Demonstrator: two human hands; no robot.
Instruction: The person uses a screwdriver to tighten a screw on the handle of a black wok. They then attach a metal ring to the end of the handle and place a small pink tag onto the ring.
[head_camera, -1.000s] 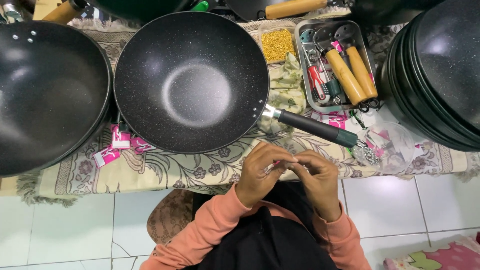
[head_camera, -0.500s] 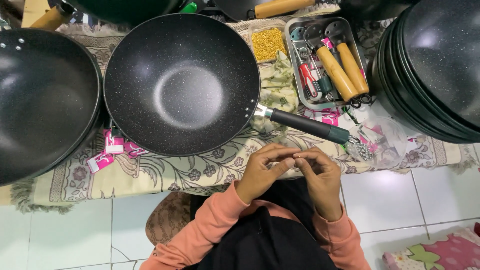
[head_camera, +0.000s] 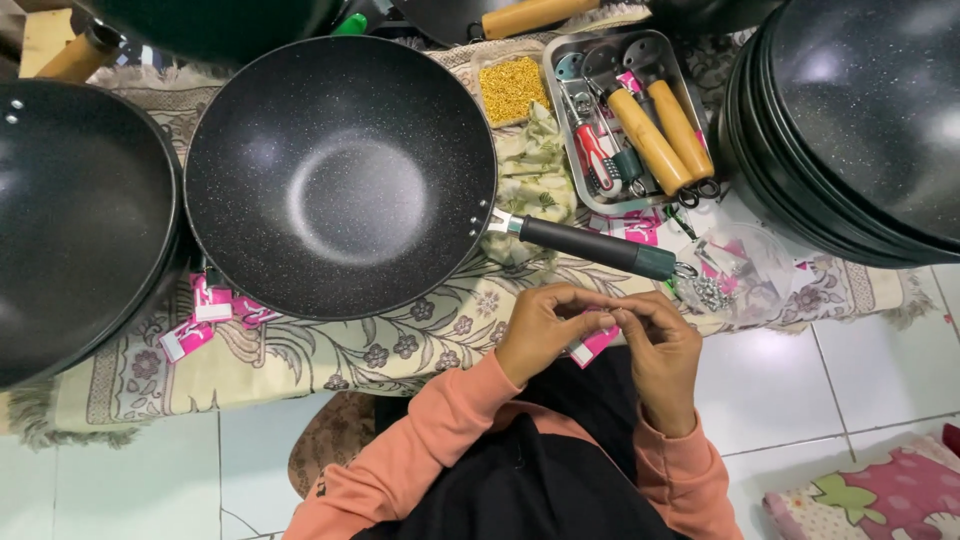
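Hands met over a pink tag (head_camera: 597, 343): left hand (head_camera: 540, 330) and right hand (head_camera: 660, 345) apparently pinched it together; a slip could have dropped it beside the wok (head_camera: 340, 175).

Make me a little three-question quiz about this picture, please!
1. True or false: the left hand and right hand meet over a pink tag.
2. The black wok has a handle pointing toward: A) the metal tray side, B) the other wok?
3. What colour is the person's sleeve?

Key: 1 true; 2 A; 3 orange-pink.
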